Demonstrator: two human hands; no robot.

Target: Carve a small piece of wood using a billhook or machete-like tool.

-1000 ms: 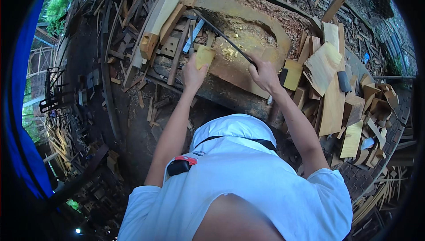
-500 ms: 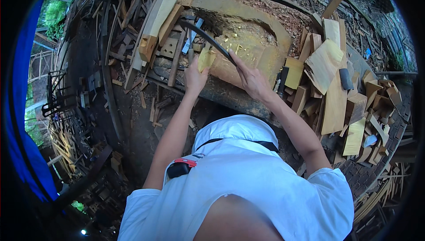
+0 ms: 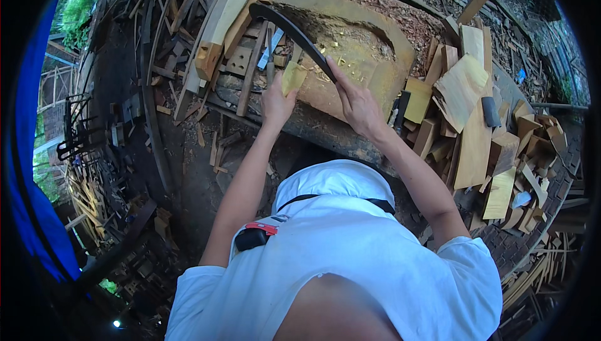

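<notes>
Above centre, the left hand [image 3: 276, 104] pinches a yellow block [image 3: 293, 78]. To its right, the right hand [image 3: 362, 109] is wrapped around a dark curved tool [image 3: 290, 30] slanting toward upper left.

I can read no words, numbers or signs on anything, whether near my fingers [image 3: 342, 80] or beyond them.

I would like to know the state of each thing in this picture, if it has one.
left hand: closed on yellow wood piece
right hand: closed on curved dark tool
yellow wood piece: held at one end
curved dark tool: held near one end
wood shavings: loose, scattered on hollowed block
wood offcuts: piled untidily
white shirt: worn
</notes>
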